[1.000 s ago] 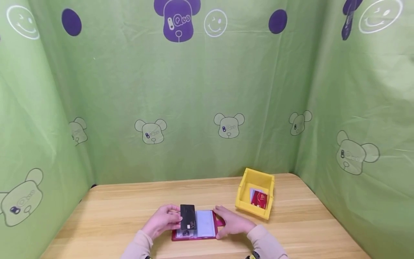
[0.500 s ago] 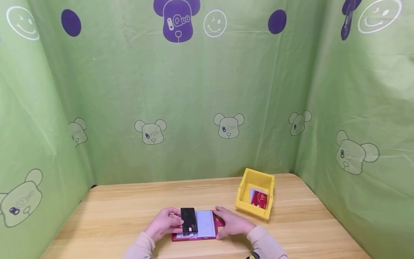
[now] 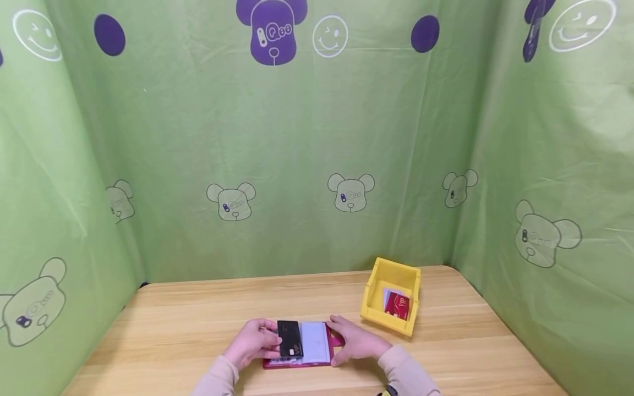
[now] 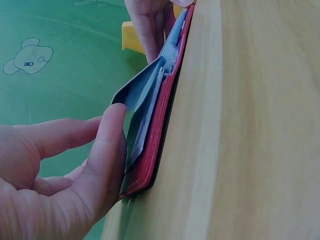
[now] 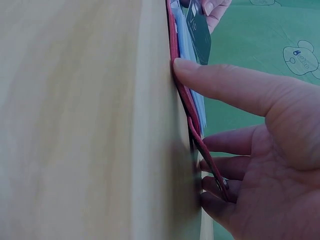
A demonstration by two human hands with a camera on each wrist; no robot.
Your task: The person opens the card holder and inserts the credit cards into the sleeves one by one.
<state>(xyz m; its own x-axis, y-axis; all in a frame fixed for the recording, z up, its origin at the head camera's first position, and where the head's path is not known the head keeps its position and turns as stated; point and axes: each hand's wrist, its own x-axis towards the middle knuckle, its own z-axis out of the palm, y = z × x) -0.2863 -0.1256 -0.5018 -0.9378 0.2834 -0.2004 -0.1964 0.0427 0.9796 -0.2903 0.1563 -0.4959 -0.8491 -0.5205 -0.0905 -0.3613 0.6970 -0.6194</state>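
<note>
A red card holder [image 3: 316,344] with clear sleeves lies spread on the table. Over its left half, my left hand [image 3: 253,344] pinches a black VIP card [image 3: 290,336] by its left edge. In the left wrist view the card tilts above the loose sleeves [image 4: 142,117], its far edge close to them; whether it has entered one is unclear. My right hand [image 3: 360,341] holds the holder's right end, thumb at the near edge and fingers toward the far side. The right wrist view shows those fingers beside the red snap strap [image 5: 206,156].
To the right behind the holder stands a yellow bin [image 3: 385,320], with a red VIP card [image 3: 398,306] and a pale card inside. Green printed curtains [image 3: 297,242] close off the back and sides of the wooden table [image 3: 198,313].
My left hand has brought the black card slightly down and toward me, lower over the holder's left half. The right hand keeps its place at the holder's right end.
</note>
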